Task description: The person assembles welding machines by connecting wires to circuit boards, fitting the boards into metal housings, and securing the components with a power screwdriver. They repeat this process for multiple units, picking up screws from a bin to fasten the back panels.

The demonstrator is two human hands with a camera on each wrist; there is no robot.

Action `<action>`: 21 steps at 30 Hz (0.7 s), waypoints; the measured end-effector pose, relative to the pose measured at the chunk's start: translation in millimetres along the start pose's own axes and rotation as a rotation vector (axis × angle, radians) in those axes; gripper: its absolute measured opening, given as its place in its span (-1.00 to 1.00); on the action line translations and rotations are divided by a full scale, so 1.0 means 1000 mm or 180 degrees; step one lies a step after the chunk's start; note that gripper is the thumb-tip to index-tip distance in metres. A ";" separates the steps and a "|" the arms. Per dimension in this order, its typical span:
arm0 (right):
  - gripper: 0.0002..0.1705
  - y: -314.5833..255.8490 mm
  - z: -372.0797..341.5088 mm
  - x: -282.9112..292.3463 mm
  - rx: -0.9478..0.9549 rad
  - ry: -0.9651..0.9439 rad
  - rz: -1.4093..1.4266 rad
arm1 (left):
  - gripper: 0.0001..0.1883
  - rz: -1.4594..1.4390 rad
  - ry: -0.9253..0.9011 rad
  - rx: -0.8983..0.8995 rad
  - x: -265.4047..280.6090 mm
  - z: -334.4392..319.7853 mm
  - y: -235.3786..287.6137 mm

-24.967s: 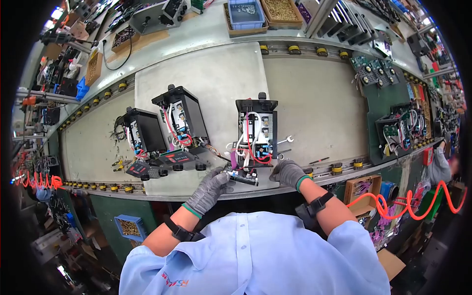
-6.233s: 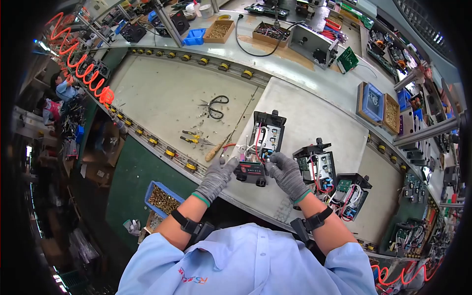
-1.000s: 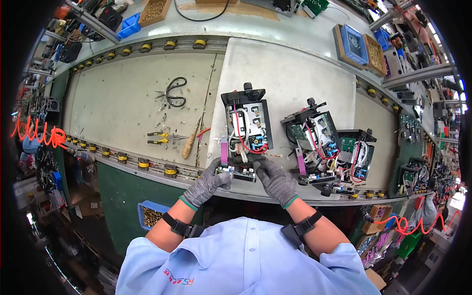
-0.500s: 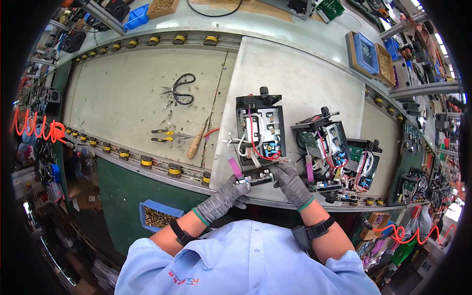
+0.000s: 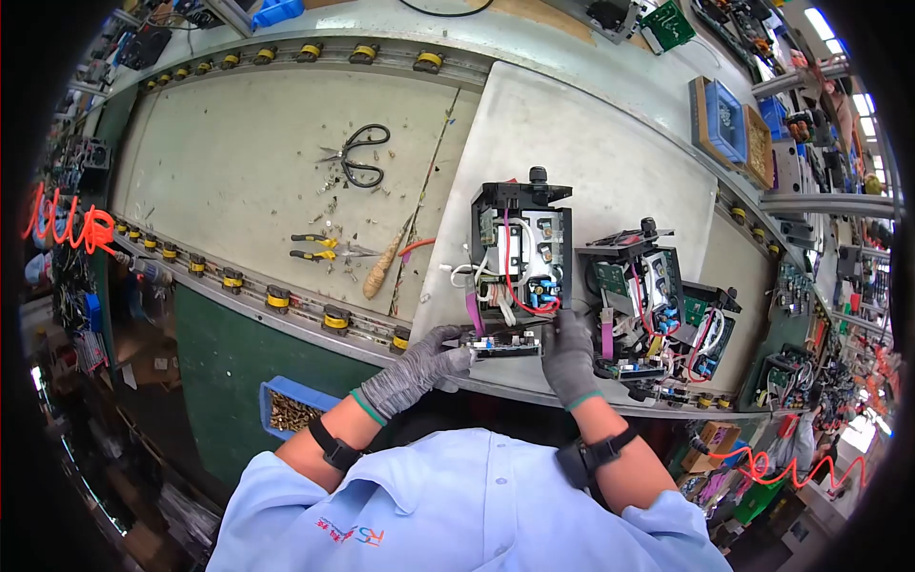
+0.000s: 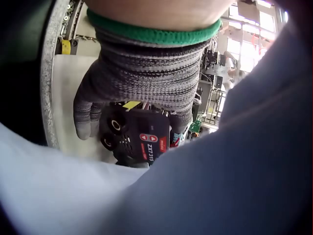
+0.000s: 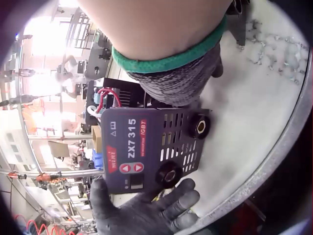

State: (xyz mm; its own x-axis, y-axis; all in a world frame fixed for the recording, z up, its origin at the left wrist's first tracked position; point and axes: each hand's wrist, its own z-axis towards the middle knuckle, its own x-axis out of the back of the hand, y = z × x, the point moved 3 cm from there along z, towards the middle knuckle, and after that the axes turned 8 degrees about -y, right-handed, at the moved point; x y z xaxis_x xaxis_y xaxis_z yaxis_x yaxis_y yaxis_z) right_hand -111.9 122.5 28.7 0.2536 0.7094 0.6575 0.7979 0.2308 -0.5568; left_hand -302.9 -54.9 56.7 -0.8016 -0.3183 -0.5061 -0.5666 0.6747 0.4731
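Observation:
An opened welding machine [image 5: 524,253] stands on the pale board, its wires exposed. Its dark front panel [image 7: 146,147], marked ZX7 315 with two round sockets, is tipped out at the near side. A purple ribbon cable [image 5: 474,312] runs to the circuit board [image 5: 505,345] on the panel's back. My gloved left hand [image 5: 424,370] holds the panel's left end between thumb and fingers, seen also in the left wrist view. My gloved right hand [image 5: 574,360] is at the machine's near right corner, beside the panel's other end; its fingertips are mostly hidden behind the panel in the right wrist view.
Two more opened machines, a nearer one [image 5: 634,296] and a farther one [image 5: 710,329], stand at the right. Scissors [image 5: 360,155], yellow-handled pliers [image 5: 324,248] and a wooden-handled tool [image 5: 381,267] lie left among scraps. A blue bin [image 5: 295,405] of brass parts sits below the table edge.
Over the last second the right hand has turned to point forward at the machine's corner, while the left keeps the panel. Earlier, at 6.2 seconds, the panel's printed face showed upward; the head view has shifted.

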 end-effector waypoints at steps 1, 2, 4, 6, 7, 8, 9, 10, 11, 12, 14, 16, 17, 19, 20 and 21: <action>-0.69 -0.012 0.008 0.004 -0.0186 -0.0088 -0.1161 | -0.01 0.0026 -0.0006 0.0001 -0.004 -0.001 -0.001; -0.73 -0.015 0.015 0.004 -0.0274 -0.0285 -0.1208 | 0.00 -0.0084 0.0046 0.0005 -0.009 -0.001 -0.003; -0.71 -0.012 0.028 0.003 -0.0502 -0.0629 -0.1340 | 0.01 -0.0189 0.0092 0.0001 -0.020 0.002 -0.005; -0.63 0.005 0.025 -0.010 -0.0465 -0.1014 -0.1705 | 0.02 -0.0549 0.0315 -0.0142 -0.028 0.006 -0.007; -0.63 0.012 0.019 -0.010 -0.0471 -0.1003 -0.1720 | 0.02 -0.0555 0.0299 -0.0152 -0.029 0.010 -0.013; -0.70 0.018 0.015 -0.010 -0.0311 -0.1168 -0.1542 | 0.01 -0.0747 0.0348 -0.0398 -0.029 0.019 -0.020; -0.76 0.021 0.012 -0.007 -0.0153 -0.1323 -0.1363 | 0.00 -0.0938 0.0390 -0.0647 -0.029 0.025 -0.021; -0.71 0.017 0.004 0.005 -0.0888 -0.1574 0.0651 | -0.04 -0.0916 0.0461 -0.0691 -0.028 0.025 -0.019; -0.71 0.006 -0.003 0.021 -0.0899 -0.1547 0.0644 | -0.04 -0.0913 0.0432 -0.0697 -0.025 0.023 -0.018; -0.70 -0.012 -0.012 0.036 -0.1288 -0.1724 0.1676 | -0.06 -0.0672 0.0453 -0.0736 -0.020 0.020 -0.015; -0.72 -0.026 -0.021 0.050 -0.1627 -0.1962 0.2999 | -0.10 -0.0468 0.0471 -0.0697 -0.015 0.014 -0.008; -0.72 -0.028 -0.022 0.052 -0.1632 -0.1991 0.3166 | -0.10 -0.0294 0.0417 -0.0746 -0.010 0.012 -0.005; -0.71 -0.028 -0.020 0.052 -0.1625 -0.2029 0.3342 | -0.09 -0.0108 0.0372 -0.0794 -0.008 0.012 -0.002; -0.70 -0.029 -0.019 0.050 -0.1573 -0.1968 0.3188 | -0.07 -0.0074 0.0343 -0.0783 -0.007 0.013 -0.002; -0.68 -0.029 -0.019 0.049 -0.1532 -0.1900 0.3013 | -0.06 -0.0059 0.0303 -0.0780 -0.008 0.013 -0.003; -0.68 -0.035 -0.019 0.054 -0.1552 -0.1898 0.3033 | -0.06 -0.0053 0.0298 -0.0753 -0.007 0.014 -0.004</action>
State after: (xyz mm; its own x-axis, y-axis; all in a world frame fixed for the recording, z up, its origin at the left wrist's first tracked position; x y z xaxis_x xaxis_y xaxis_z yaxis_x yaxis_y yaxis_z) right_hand -115.6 139.6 93.4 0.6600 0.6817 -0.3156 0.5837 -0.7298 -0.3558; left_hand -292.2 -45.7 48.0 -0.7997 -0.3958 -0.4515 -0.6000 0.4976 0.6264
